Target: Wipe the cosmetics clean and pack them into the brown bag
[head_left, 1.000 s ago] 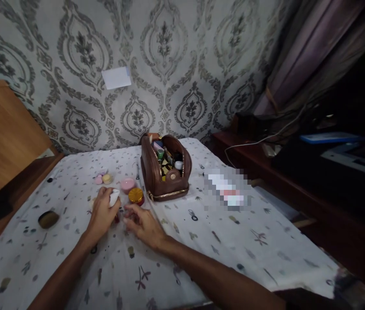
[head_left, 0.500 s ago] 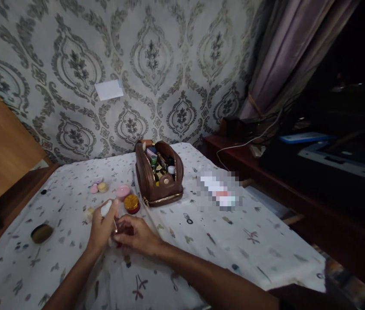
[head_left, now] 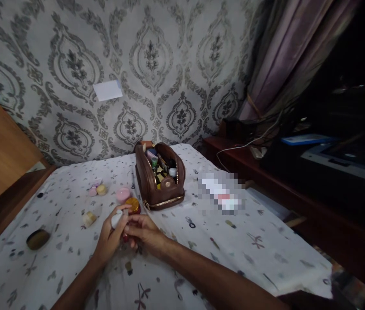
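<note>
My left hand point(head_left: 109, 238) is closed around a small item with a rounded white end point(head_left: 116, 219), which shows between thumb and fingers. Close against it, my right hand point(head_left: 148, 234) pinches at a small red piece point(head_left: 125, 237); its kind is mostly hidden by the fingers. Just beyond the fingertips stands a round jar with a gold lid point(head_left: 133, 205), and behind that a pink round container point(head_left: 123, 194). An open brown cosmetic bag point(head_left: 166, 196), filled with small bottles and tubes, stands upright to the right of the jars.
A pale yellow piece point(head_left: 88, 218) and a dark round object point(head_left: 38, 239) lie on the patterned cloth point(head_left: 221, 267) at left. Small pink and yellow containers point(head_left: 101, 190) sit farther back. A blurred-out item point(head_left: 223, 193) lies right of the bag.
Both hands have shifted right together, nearer the gold-lidded jar and partly in front of it. The pale yellow piece, partly covered before, now shows fully.
</note>
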`<action>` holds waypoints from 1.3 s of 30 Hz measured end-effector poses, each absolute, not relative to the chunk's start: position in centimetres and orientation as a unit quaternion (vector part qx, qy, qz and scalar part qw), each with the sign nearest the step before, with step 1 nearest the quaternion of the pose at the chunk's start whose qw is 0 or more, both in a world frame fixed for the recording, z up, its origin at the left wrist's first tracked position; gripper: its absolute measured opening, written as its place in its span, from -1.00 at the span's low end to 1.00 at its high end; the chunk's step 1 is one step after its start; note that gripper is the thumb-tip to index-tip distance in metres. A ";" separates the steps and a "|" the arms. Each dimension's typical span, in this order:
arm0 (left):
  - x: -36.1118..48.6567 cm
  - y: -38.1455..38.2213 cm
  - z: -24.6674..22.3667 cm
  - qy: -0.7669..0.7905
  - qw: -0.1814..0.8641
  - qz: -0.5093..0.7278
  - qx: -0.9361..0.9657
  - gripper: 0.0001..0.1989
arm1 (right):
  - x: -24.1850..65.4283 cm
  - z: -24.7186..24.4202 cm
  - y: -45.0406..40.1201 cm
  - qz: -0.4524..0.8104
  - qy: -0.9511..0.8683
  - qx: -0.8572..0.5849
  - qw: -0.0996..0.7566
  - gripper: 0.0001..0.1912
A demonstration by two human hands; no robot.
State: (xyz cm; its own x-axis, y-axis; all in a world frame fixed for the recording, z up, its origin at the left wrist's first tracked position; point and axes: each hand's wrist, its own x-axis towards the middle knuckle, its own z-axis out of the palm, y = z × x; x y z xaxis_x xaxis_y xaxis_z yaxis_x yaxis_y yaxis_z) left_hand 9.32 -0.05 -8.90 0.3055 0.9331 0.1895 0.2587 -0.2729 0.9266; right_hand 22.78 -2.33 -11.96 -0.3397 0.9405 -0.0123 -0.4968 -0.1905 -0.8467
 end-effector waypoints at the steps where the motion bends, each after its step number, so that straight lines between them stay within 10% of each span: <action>1: 9.4 0.0 -9.0 0.431 0.417 0.400 0.693 -0.62 | 22.9 -12.0 -2.3 0.718 -0.398 -0.283 0.496 -0.47; 16: 5.8 3.6 -9.1 0.582 0.092 0.278 0.759 -0.74 | 23.0 -12.0 -3.0 0.654 -0.513 -0.381 0.405 -0.42; 39: 10.2 2.3 -7.5 0.395 0.030 0.153 0.905 -0.56 | 22.9 -11.6 -2.8 0.503 -0.419 -0.499 0.568 -0.64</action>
State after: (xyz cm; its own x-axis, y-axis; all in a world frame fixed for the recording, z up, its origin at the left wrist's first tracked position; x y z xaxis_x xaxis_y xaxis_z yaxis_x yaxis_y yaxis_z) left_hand 10.18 2.33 -7.48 0.6409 0.7249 0.2527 0.7068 -0.6856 0.1743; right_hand 22.88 -2.81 -11.56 0.1430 0.9893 -0.0276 -0.1533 -0.0054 -0.9882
